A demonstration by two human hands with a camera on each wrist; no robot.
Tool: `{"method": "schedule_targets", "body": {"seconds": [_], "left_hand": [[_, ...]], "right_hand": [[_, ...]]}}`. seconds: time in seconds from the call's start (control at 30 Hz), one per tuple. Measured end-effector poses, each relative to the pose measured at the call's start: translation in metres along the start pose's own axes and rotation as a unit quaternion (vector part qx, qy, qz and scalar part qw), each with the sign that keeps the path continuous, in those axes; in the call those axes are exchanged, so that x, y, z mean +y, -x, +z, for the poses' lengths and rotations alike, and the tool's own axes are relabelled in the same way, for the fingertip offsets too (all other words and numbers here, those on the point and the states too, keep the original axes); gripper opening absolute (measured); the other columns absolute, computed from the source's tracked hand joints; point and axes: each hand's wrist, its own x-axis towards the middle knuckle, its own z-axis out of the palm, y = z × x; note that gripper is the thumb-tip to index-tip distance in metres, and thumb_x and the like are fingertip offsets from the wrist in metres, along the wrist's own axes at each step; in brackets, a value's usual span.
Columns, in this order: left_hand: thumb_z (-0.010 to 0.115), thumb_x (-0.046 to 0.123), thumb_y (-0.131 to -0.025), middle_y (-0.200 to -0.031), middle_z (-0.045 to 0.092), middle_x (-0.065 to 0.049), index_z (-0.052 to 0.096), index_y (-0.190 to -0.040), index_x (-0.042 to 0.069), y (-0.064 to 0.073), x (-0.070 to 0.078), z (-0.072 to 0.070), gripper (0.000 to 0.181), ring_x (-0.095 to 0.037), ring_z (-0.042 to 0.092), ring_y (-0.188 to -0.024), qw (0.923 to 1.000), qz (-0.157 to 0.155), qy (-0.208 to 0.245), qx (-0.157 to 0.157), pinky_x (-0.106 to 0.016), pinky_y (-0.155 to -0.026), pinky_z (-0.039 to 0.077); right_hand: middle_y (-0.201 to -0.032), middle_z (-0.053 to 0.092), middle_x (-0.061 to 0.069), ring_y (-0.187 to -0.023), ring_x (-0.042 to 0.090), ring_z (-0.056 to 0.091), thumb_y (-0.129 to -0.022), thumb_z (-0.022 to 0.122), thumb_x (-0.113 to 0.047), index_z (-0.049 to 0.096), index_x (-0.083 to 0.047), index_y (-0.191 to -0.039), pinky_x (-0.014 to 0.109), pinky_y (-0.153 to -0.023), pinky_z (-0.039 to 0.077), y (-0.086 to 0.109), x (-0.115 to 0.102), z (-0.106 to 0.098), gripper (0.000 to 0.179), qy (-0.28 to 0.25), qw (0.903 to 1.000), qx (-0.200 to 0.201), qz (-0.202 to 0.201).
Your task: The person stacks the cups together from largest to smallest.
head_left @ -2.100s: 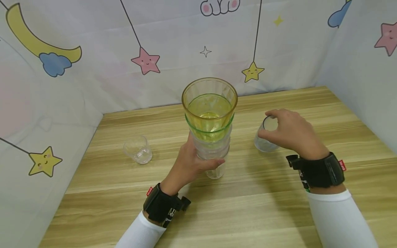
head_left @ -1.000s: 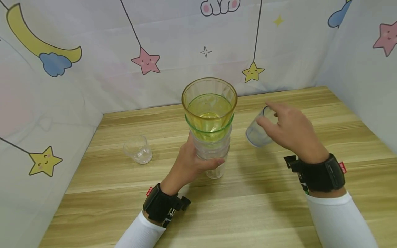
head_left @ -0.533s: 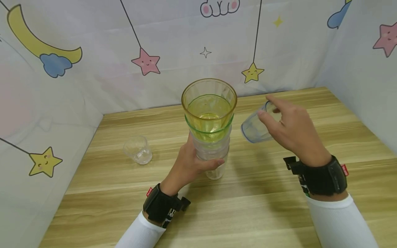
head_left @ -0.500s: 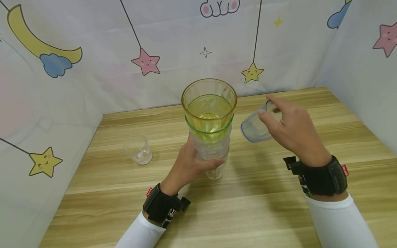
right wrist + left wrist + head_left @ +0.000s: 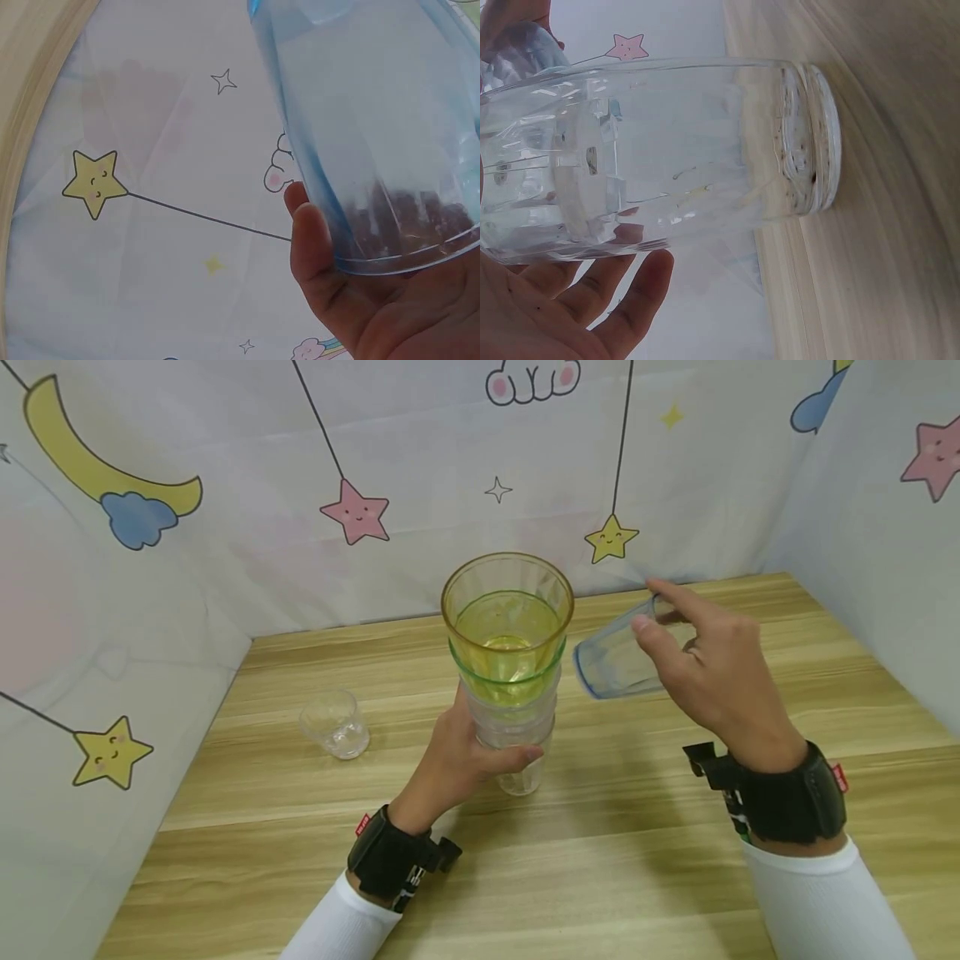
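My left hand (image 5: 468, 747) grips an upright stack of nested cups around its lower part. An amber-rimmed cup (image 5: 507, 568) is at the top, a green-rimmed cup (image 5: 517, 681) shows below it, and clear cups (image 5: 521, 777) make up the bottom. In the left wrist view the bottom clear cup (image 5: 690, 150) has its base down at the table. To the right of the stack, my right hand (image 5: 720, 672) holds a blue-tinted clear cup (image 5: 615, 656) by one end. That cup is tilted above the table, its other end toward the stack; fingers behind it are partly hidden.
A small clear cup (image 5: 335, 724) stands on the wooden table (image 5: 247, 860), left of the stack. Fabric walls (image 5: 420, 460) with printed stars and a moon border the table at the back and both sides.
The right hand has raised the blue-tinted cup from the table and tilted it, swinging its far end up and left toward the stack. The left hand and stack stay in place.
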Motion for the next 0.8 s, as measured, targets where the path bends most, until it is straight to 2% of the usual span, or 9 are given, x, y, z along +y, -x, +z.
{"method": "schedule_targets", "body": {"seconds": [0.07,0.13,0.17,0.4,0.8], "left_hand": [[0.09,0.022,-0.077,-0.125,0.063,0.009,0.037,-0.142,0.026,0.0,0.0,0.0,0.085,-0.013,0.061,-0.113,1.0,0.0,-0.001,0.0,-0.04,-0.096,0.05],[0.09,0.022,-0.077,-0.124,0.063,0.008,0.037,-0.141,0.025,0.001,0.0,0.0,0.084,-0.013,0.062,-0.112,1.0,0.001,-0.003,0.0,-0.04,-0.096,0.05],[0.09,0.022,-0.077,-0.124,0.063,0.008,0.037,-0.141,0.025,0.001,0.0,0.0,0.084,-0.013,0.061,-0.112,1.0,0.001,-0.003,-0.001,-0.04,-0.096,0.05],[0.09,0.022,-0.077,-0.123,0.063,0.009,0.037,-0.14,0.025,0.001,0.0,-0.001,0.083,-0.012,0.062,-0.111,1.0,-0.004,-0.003,0.001,-0.04,-0.095,0.05],[0.091,0.024,-0.075,-0.122,0.064,0.009,0.038,-0.14,0.027,0.002,-0.001,-0.001,0.084,-0.012,0.062,-0.11,1.0,-0.005,0.0,0.005,-0.041,-0.094,0.051]], "right_hand": [[-0.124,0.068,0.016,-0.076,0.023,0.066,-0.102,0.056,-0.029,0.059,-0.012,-0.142,0.017,-0.06,0.041,0.001,-0.002,-0.001,0.044,-0.02,0.9997,0.015,-0.005],[-0.129,0.067,0.01,-0.1,0.027,0.066,-0.101,0.056,-0.028,0.061,-0.013,-0.141,0.014,-0.067,0.043,0.002,-0.004,0.0,0.043,-0.038,0.9987,0.034,-0.009],[-0.131,0.066,0.007,-0.105,0.027,0.065,-0.101,0.056,-0.028,0.062,-0.013,-0.14,0.013,-0.07,0.043,0.002,-0.005,-0.001,0.043,-0.042,0.9981,0.043,-0.012],[-0.126,0.069,0.004,-0.101,0.025,0.067,-0.097,0.056,-0.027,0.067,-0.011,-0.134,0.015,-0.07,0.044,0.0,-0.01,0.001,0.042,-0.068,0.9917,0.103,-0.035],[-0.124,0.069,0.007,-0.107,0.005,0.064,-0.096,0.051,-0.022,0.067,-0.007,-0.132,0.016,-0.076,0.046,0.002,-0.016,-0.003,0.042,-0.119,0.9807,0.143,-0.061]]}}
